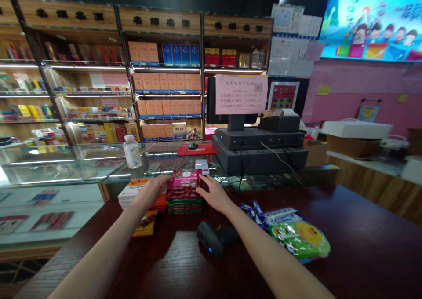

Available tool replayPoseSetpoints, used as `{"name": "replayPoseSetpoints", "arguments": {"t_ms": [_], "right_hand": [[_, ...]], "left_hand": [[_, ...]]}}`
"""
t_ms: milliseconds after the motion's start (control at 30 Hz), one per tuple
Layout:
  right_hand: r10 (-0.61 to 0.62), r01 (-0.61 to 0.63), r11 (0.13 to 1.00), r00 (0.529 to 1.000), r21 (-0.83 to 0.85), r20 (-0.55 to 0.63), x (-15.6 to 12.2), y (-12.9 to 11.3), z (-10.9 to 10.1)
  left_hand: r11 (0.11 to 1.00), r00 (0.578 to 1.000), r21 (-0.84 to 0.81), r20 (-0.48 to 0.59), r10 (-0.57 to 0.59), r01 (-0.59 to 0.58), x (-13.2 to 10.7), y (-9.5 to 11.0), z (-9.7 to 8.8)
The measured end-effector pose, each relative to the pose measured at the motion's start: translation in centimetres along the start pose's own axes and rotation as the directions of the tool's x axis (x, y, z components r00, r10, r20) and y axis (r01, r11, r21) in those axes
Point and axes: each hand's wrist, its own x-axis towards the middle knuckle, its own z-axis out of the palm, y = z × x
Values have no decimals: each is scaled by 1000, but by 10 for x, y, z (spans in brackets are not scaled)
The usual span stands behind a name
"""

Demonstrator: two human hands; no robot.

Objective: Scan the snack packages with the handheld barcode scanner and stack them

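Observation:
A stack of flat red and green snack packets (183, 193) stands near the far edge of a dark wooden counter (346, 246). My left hand (152, 190) presses against the stack's left side, fingers curled round the top packets. On the right side my right hand (215, 194) rests with fingers stretched out and touching the stack's edge. Both arms reach forward over the counter.
A black handheld scanner (213, 239) lies between my forearms. Blue-wrapped sweets (253, 213) and a green snack bag (301, 237) sit to the right. Orange packets (145, 223) lie left of the stack. Behind stand a till with monitor (257, 143), a water bottle (132, 151) and glass cases.

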Motion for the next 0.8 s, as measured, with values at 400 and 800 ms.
{"name": "replayPoseSetpoints", "arguments": {"t_ms": [400, 800], "right_hand": [[-49, 50, 998, 998, 41, -26, -9, 2, -6], [-19, 15, 999, 997, -48, -73, -31, 26, -26]], "left_hand": [[986, 999, 159, -26, 43, -38, -2, 9, -9], [939, 987, 325, -72, 147, -116, -2, 48, 1]]}}
